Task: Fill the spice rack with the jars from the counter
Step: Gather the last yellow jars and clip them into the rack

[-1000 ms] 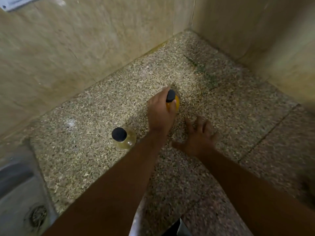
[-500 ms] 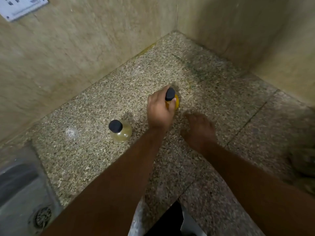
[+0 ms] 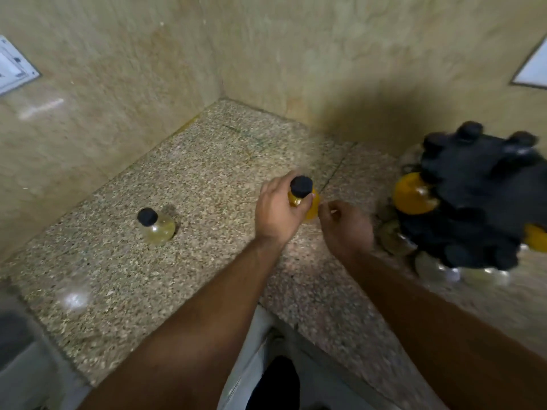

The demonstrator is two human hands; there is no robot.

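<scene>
My left hand [image 3: 276, 213] is wrapped around a small jar of yellow powder [image 3: 310, 204] with a black cap, holding it over the speckled counter [image 3: 207, 179]. My right hand [image 3: 346, 224] hovers just right of that jar with its fingers curled, holding nothing that I can see. A second jar [image 3: 157, 226], pale and black-capped, stands alone on the counter to the left. At the right edge a black spice rack [image 3: 485, 202] carries several black-capped jars, one of them yellow [image 3: 413, 192]; it is blurred.
Beige tiled walls [image 3: 148, 84] meet in a corner behind the counter. A steel sink [image 3: 17, 344] lies at the lower left. A white socket plate [image 3: 11, 66] is on the left wall. The counter's front edge [image 3: 325, 344] runs below my arms.
The view has swung right and the spice rack has come into sight. My left hand has carried the yellow jar to the right. My right hand has curled its fingers beside it.
</scene>
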